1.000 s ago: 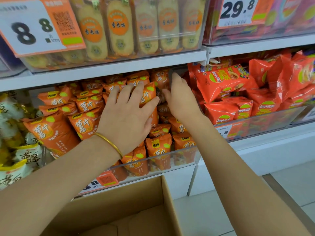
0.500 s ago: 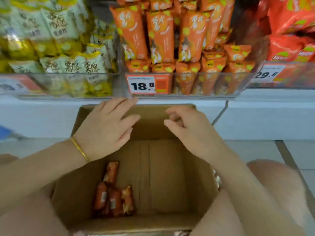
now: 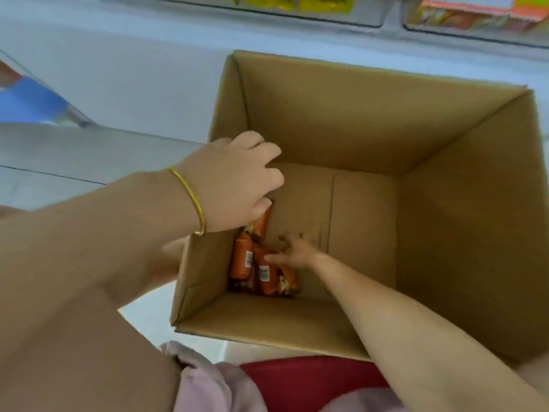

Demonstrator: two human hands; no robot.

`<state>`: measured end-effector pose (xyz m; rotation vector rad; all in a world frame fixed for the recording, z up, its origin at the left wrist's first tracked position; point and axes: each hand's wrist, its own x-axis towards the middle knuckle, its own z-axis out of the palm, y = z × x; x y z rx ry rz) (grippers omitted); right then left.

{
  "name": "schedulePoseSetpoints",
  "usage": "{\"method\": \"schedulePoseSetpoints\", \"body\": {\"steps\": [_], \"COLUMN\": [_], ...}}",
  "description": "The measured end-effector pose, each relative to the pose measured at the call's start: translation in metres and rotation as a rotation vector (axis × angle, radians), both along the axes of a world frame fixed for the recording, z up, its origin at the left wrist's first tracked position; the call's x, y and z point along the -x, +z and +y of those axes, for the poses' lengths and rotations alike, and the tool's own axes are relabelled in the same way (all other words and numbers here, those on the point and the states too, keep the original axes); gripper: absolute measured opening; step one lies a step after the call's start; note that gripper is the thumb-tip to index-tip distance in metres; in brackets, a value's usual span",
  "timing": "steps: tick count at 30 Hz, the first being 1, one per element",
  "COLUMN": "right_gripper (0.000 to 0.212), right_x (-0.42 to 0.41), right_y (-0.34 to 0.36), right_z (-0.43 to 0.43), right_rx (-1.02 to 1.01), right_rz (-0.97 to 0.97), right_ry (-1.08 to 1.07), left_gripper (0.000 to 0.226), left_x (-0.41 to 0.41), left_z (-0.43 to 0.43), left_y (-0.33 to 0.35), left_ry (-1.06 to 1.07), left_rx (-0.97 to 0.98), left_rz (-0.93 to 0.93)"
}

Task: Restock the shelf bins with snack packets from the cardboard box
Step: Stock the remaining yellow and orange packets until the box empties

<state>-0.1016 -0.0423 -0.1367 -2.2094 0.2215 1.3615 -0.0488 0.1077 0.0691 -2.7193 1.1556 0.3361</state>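
I look straight down into the open cardboard box (image 3: 371, 120) on the floor. Several orange snack packets (image 3: 242, 260) lie in its bottom left corner. My right hand (image 3: 297, 251) reaches deep inside with fingers spread, its fingertips touching the packets. My left hand (image 3: 234, 179), with a gold bangle on the wrist, hovers over the box's left rim. Its fingers are loosely curled and no packet shows in it.
The lower edges of clear shelf bins run along the top, one with yellow packets (image 3: 297, 1), one with orange-red packets (image 3: 475, 16). The white shelf base (image 3: 133, 69) stands behind the box. A blue object (image 3: 29, 102) lies at far left.
My view has dropped from the shelf bins to the box. Both hands left the bin; the right hand has gone down to the packets and the left has moved to the box's left rim.
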Motion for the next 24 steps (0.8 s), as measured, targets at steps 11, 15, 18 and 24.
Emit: {"method": "schedulePoseSetpoints", "body": {"steps": [11,15,18,24], "right_gripper": [0.076,0.085,0.079,0.084], "right_x": [0.000,0.001,-0.002,-0.003], "right_y": [-0.031,-0.036,-0.039,-0.051], "right_z": [0.020,0.023,0.025,0.024], "right_rx": [0.042,0.035,-0.022,-0.035], "right_rz": [0.016,0.070,0.023,0.058], "right_ry": [0.093,0.046,0.034,0.085], "left_gripper": [0.047,0.048,0.046,0.045], "left_x": [0.005,0.004,0.004,0.006], "left_z": [0.024,0.019,0.018,0.009], "left_y": [-0.011,-0.013,-0.015,-0.022], "left_ry": [-0.030,-0.023,0.002,0.072], "left_rx": [0.192,0.186,0.180,0.103], "left_rz": [-0.034,-0.038,0.001,0.092]}}
